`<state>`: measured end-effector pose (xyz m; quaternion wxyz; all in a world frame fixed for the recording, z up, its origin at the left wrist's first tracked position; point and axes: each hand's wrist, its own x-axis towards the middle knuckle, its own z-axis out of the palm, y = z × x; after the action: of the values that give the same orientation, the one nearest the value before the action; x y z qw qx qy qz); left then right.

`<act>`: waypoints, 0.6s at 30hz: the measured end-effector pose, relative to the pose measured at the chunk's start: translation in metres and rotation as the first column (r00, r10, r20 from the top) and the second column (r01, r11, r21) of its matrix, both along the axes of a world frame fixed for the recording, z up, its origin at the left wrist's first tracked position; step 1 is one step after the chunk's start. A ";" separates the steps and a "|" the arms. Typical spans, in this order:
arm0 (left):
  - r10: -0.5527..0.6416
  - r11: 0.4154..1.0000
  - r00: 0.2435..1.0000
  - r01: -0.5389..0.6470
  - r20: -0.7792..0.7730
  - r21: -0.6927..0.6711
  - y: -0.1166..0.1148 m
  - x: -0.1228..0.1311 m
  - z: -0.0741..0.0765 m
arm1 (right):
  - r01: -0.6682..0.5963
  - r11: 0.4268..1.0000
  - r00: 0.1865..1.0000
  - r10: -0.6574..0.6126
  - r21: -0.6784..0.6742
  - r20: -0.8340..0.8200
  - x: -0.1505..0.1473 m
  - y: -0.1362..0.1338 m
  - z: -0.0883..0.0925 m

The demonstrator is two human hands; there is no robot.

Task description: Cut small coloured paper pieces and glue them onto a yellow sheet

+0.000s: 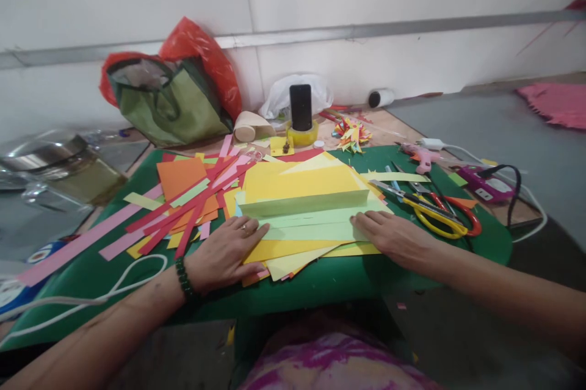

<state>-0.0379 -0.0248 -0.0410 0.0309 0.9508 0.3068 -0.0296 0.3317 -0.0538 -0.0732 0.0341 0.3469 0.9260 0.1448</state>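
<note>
A stack of coloured paper (311,249), mostly yellow and light green, lies on the green mat in front of me. On it a yellow sheet (304,184) has its near edge bent up, showing a pale green underside. Light green paper strips (314,230) lie flat just in front of that edge. My left hand (231,251) rests on the stack's left side, fingers stretched out and thumb apart. At the right end of the green strips, my right hand (394,236) lies with its fingers extended on the paper. Neither palm is visible.
Loose red, pink and orange paper strips (183,213) cover the mat (293,298) on the left. Scissors (434,213), a pink glue gun (423,158) and a purple power socket (489,185) lie right. Behind stand a phone (301,106) and a green bag (169,103); a glass jug (68,164) stands left.
</note>
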 end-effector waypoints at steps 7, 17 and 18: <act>-0.005 1.000 0.993 0.004 -0.116 -0.006 -0.001 0.036 0.014 | 0.082 0.992 0.989 -0.069 -0.095 0.132 -0.055 0.009 0.031; 0.054 0.998 0.981 -0.055 -0.187 -0.001 -0.003 0.042 0.006 | -0.024 1.000 0.981 0.024 0.001 0.191 -0.068 0.008 0.020; 0.087 0.996 0.979 -0.090 -0.184 -0.008 -0.006 0.034 0.005 | 0.013 1.000 0.984 -0.013 0.001 0.176 -0.057 0.006 0.018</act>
<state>-0.0039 -0.0303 -0.0358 0.0115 0.9291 0.3502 -0.1184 0.2746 -0.0481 -0.0549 0.1167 0.3387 0.9171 0.1748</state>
